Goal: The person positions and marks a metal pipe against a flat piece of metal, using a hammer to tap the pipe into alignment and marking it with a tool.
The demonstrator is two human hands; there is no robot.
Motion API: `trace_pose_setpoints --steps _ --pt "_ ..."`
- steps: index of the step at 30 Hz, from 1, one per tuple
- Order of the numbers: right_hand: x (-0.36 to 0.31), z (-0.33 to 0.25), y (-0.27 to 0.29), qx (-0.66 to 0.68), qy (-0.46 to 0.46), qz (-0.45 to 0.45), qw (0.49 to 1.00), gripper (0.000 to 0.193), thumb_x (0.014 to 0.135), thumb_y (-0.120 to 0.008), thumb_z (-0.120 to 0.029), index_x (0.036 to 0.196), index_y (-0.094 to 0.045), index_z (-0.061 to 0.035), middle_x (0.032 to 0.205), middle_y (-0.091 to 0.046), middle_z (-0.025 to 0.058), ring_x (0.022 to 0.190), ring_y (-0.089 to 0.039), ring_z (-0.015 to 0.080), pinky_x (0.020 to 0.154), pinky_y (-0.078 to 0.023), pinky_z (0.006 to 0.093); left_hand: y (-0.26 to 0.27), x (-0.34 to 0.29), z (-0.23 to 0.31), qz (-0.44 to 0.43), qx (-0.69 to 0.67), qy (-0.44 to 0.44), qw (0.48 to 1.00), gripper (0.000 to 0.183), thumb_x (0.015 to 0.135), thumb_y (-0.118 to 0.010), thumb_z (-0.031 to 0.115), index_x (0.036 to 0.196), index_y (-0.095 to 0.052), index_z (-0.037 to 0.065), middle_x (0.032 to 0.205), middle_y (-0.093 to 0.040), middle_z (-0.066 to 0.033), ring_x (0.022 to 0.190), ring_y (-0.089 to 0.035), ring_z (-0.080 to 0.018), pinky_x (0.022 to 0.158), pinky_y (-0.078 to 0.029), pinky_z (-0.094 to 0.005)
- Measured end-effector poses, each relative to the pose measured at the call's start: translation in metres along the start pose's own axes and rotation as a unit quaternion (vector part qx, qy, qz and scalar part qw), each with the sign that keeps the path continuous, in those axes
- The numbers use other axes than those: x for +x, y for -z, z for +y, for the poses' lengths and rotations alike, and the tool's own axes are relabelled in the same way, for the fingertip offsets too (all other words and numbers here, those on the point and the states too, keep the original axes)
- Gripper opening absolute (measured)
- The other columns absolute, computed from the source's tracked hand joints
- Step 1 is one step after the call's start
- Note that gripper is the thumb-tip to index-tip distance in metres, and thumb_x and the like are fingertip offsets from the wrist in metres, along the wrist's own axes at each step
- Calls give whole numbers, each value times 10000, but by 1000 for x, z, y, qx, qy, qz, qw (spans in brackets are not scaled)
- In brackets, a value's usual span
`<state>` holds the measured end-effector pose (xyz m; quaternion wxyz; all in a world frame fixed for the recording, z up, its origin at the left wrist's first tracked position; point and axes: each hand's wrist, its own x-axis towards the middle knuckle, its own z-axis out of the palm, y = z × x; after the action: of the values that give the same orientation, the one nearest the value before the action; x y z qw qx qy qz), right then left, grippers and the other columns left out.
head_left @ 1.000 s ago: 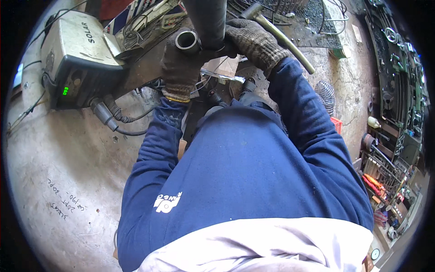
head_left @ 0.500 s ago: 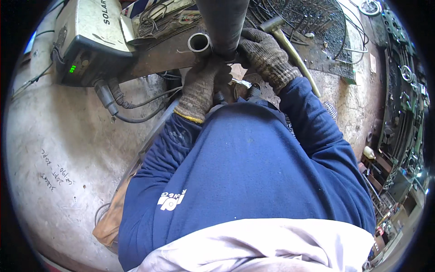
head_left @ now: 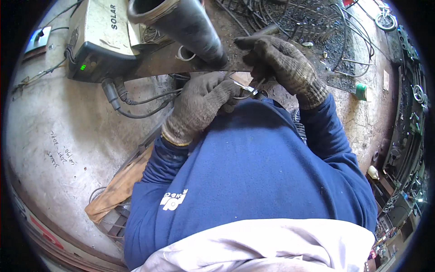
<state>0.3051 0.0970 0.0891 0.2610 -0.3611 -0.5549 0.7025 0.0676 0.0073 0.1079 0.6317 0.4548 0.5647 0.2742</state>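
Note:
Both my hands wear brown knitted work gloves. My left hand (head_left: 201,105) is closed, its fingers curled in front of my body at the bench's near edge. Beside its fingertips runs a thin curved wire-like piece (head_left: 247,96); what exactly the fingers grip is hidden. My right hand (head_left: 287,63) is raised over the bench edge, fingers apart and bent toward the left, with nothing visible in them. A wide dark metal pipe (head_left: 192,31) stands tilted on the bench, its open end toward the upper left. Beside its foot is a short, light-rimmed pipe piece (head_left: 185,54).
A beige and black box-shaped machine (head_left: 97,43) with a green display is at the left, thick cables (head_left: 145,111) running from it. Metal rods and dark debris (head_left: 312,31) cover the bench's right side. A green can (head_left: 361,91) stands right of my right arm.
Both hands have come away from the pipe's foot: the left toward my body, the right to the right. The pipe's top now leans further left. The hammer is mostly hidden behind my right hand.

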Motion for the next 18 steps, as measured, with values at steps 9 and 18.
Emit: trace_pose_setpoints --steps 9,18 --pt "-36 -11 35 -134 156 33 978 264 1016 -674 -248 1129 -717 -13 917 -701 14 837 -664 85 709 -550 247 -24 33 40 -79 -29 -152 985 348 1072 -572 338 1048 -712 21 993 -703 -66 889 -682 -155 750 -574 -269" --pt "-70 32 13 253 116 291 915 299 1050 -616 -272 1183 -666 -9 989 -714 68 849 -680 122 731 -576 276 -88 37 41 -85 -187 -79 975 458 955 -713 148 1355 -564 -19 1145 -699 -143 965 -734 -246 842 -631 -382"
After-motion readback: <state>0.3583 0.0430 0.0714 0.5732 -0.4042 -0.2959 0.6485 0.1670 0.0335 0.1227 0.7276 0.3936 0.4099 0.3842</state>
